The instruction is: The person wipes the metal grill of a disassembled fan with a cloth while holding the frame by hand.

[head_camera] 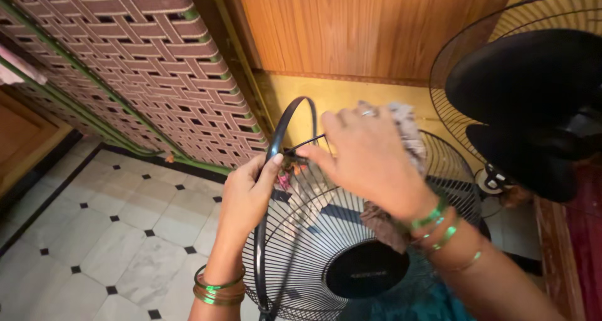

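Observation:
A black wire fan grille (313, 233) with a round dark centre cap stands on edge in front of me. My left hand (248, 192) grips its black rim near the top, thumb pressed against the wires. My right hand (370, 161) wears a ring and green bangles. It holds a crumpled brownish cloth (404, 133) and pinches the wires close to the rim. The cloth hangs down behind my right wrist.
The fan body (533, 108) with black blades and its rear grille stands at the right. A woven maroon and white lattice panel (138, 57) fills the upper left. A wooden panel (370, 26) is above. Pale marble floor tiles (113, 233) lie below left.

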